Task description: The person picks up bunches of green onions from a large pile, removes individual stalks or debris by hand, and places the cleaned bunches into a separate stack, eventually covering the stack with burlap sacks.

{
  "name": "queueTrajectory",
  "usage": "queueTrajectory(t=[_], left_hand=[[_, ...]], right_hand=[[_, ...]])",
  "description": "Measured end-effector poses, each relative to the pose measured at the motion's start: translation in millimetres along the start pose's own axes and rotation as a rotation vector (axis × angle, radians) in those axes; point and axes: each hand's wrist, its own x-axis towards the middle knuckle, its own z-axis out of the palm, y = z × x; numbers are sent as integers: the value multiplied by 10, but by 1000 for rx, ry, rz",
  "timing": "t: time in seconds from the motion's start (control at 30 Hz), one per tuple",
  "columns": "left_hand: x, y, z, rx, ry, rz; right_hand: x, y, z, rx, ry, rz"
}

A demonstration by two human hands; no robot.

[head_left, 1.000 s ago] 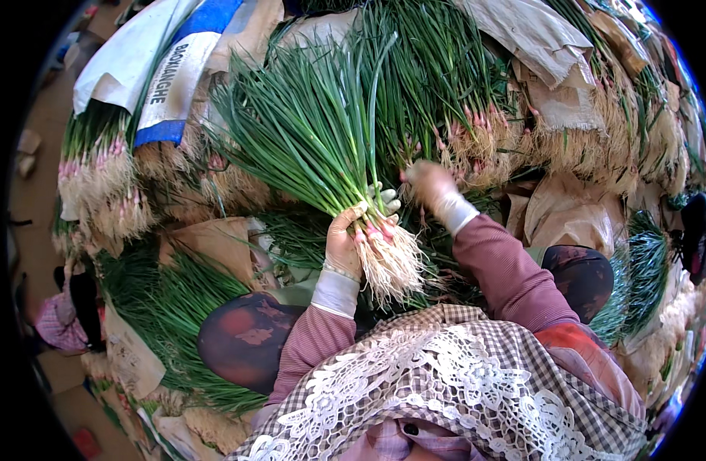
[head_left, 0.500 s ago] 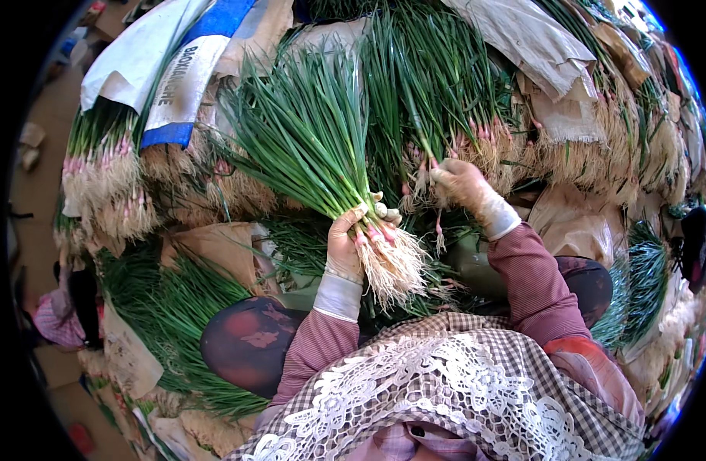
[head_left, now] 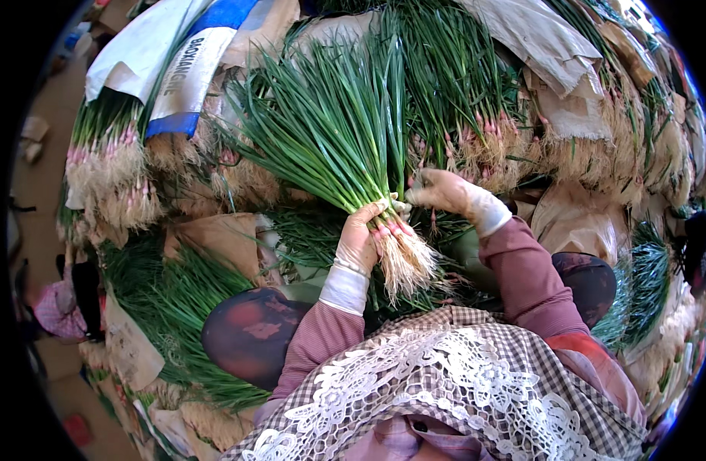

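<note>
My left hand (head_left: 361,237) is wrapped round a thick bunch of scallions (head_left: 338,142) just above the pink bulbs. Its green leaves fan up and away from me, while the pale roots (head_left: 405,265) hang toward my lap. Close to the bunch's right side is my right hand (head_left: 444,192), its fingers curled and slightly blurred. What they pinch, if anything, I cannot make out. Both hands wear pale, soiled gloves. Behind the right hand lies a row of loose scallions (head_left: 487,134), bulbs and roots facing me.
Sacking (head_left: 541,42) and a white-and-blue sack strip (head_left: 192,73) cover parts of the far pile. More scallions (head_left: 188,323) lie left of my knee (head_left: 253,334), beside brown sheeting (head_left: 218,242). Another person in pink checks (head_left: 59,311) is at the far left.
My right hand has drawn leftward from the row to the bunch; it was pinching a scallion stalk there before. The left hand and its bunch have shifted slightly right and up.
</note>
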Motion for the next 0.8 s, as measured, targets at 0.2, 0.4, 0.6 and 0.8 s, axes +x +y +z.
queueTrajectory(t=[0.2, 0.4, 0.6, 0.8], left_hand=[[-42, 12, -96, 102, 16, -9], [-116, 108, -6, -225, -336, 49], [-132, 123, -58, -85, -207, -27], [-135, 169, -95, -105, -372, 35]], right_hand=[[57, -606, 355, 718, 264, 169], [86, 202, 863, -99, -177, 236], [-70, -464, 453, -568, 60, 378], [292, -288, 298, -480, 162, 520]])
